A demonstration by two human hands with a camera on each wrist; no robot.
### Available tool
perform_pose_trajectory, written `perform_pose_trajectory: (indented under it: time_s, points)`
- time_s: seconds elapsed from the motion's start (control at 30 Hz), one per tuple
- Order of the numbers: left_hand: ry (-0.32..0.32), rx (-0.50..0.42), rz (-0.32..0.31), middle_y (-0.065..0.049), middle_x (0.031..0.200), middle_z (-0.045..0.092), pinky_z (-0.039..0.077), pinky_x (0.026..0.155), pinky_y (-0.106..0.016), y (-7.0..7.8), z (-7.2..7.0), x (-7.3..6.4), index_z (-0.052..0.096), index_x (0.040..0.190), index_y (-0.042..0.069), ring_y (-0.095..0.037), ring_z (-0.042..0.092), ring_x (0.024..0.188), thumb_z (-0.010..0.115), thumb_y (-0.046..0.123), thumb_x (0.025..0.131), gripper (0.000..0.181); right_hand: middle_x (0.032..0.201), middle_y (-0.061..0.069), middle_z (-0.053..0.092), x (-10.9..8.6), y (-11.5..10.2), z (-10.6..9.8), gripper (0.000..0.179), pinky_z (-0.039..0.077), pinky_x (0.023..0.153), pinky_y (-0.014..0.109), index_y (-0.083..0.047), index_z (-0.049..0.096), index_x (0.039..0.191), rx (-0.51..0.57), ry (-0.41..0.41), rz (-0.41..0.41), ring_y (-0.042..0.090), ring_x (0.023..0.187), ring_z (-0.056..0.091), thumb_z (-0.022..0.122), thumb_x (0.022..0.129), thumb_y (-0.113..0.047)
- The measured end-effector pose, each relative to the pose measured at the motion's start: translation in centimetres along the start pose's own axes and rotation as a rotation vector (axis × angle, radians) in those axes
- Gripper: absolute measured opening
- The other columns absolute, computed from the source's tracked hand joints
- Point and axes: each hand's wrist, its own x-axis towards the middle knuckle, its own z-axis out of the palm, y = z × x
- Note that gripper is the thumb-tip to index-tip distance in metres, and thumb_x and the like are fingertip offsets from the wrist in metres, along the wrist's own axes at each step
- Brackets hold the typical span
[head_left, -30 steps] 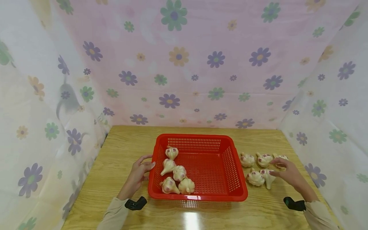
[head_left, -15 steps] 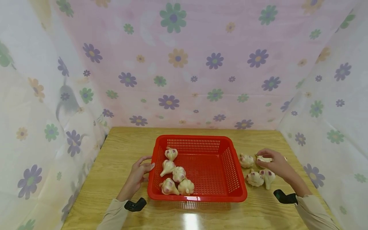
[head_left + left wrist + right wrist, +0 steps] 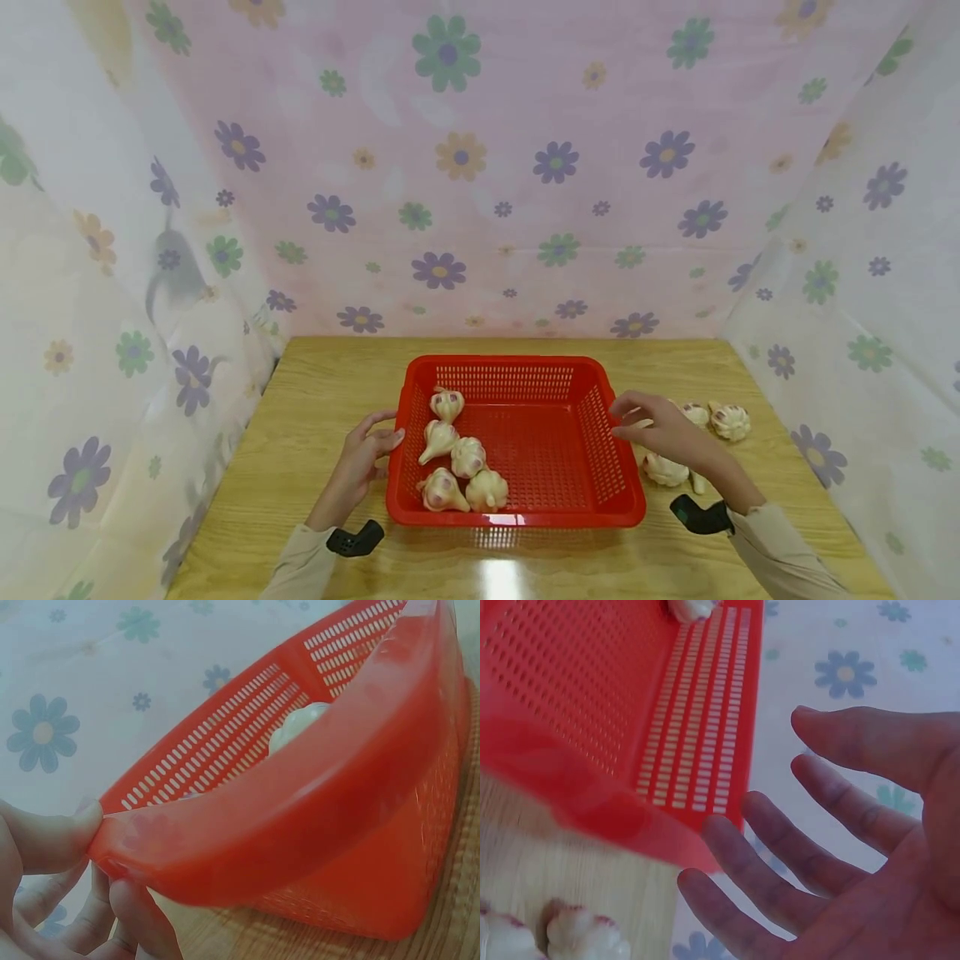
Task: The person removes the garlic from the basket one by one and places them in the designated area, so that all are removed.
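A red plastic basket [image 3: 517, 518] with slotted walls sits on the table. My left hand [image 3: 356, 467] pinches the basket's left rim, thumb and fingers meeting around its edge in the left wrist view. Several garlic bulbs [image 3: 468, 457] lie in the left part of the basket. Beside the basket's right rim hovers my right hand [image 3: 667, 433]; its fingers [image 3: 787, 847] are spread and hold nothing in the right wrist view. More garlic bulbs [image 3: 731, 422] lie on the table to the right, some partly hidden behind this hand.
The wooden table [image 3: 337, 375] extends around the basket. A flowered cloth [image 3: 487, 208] hangs at the back and along both sides. Each wrist wears a black camera mount, such as the right one [image 3: 701, 515].
My right hand has travelled left from the far garlic bulbs to the basket's right rim, uncovering the bulb on the far right. My left hand stays at the basket's left rim.
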Motion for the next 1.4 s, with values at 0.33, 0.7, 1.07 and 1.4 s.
perform_pose_trajectory:
  time_s: [0.33, 0.7, 1.07, 1.4]
  points:
    - [0.0, 0.01, -0.001, -0.012, 0.099, 0.064, 0.05, 0.052, -0.032, 0.1, 0.1, 0.0, 0.053, 0.128, 0.014, -0.021, 0.061, 0.078, 0.067, 0.014, 0.086, 0.044, 0.104, 0.013, 0.058, 1.9, -1.2, 2.2, 0.022, 0.051, 0.073, 0.03, -0.004, 0.058, 0.105, 0.001, -0.088, -0.043, 0.027, 0.092, 0.06, 0.064, 0.091, -0.021]
    - [0.007, -0.012, -0.007, -0.01, 0.094, 0.064, 0.054, 0.055, -0.037, 0.0, 0.0, 0.1, 0.054, 0.127, 0.014, -0.022, 0.063, 0.079, 0.067, 0.012, 0.086, 0.043, 0.1, 0.008, 0.059, 3.6, -1.4, 4.2, 0.024, 0.049, 0.071, 0.039, -0.005, 0.058, 0.103, 0.083, -0.163, 0.065, 0.026, 0.091, 0.055, 0.066, 0.09, -0.024]
    - [0.016, -0.005, -0.011, -0.011, 0.094, 0.064, 0.054, 0.055, -0.037, -0.1, 0.1, 0.2, 0.055, 0.126, 0.015, -0.022, 0.063, 0.078, 0.067, 0.012, 0.086, 0.042, 0.097, 0.01, 0.06, 5.6, -1.4, 6.5, 0.03, 0.052, 0.064, 0.049, 0.0, 0.056, 0.106, 0.198, -0.265, 0.14, 0.034, 0.083, 0.057, 0.066, 0.089, -0.022]
    - [0.017, -0.015, -0.008, -0.011, 0.095, 0.064, 0.054, 0.056, -0.038, 0.0, 0.2, 0.1, 0.054, 0.127, 0.014, -0.023, 0.062, 0.079, 0.066, 0.011, 0.086, 0.043, 0.092, 0.012, 0.06, 7.0, -2.0, 8.4, 0.025, 0.053, 0.064, 0.051, -0.003, 0.058, 0.102, 0.246, -0.32, 0.243, 0.035, 0.082, 0.059, 0.068, 0.087, -0.021]
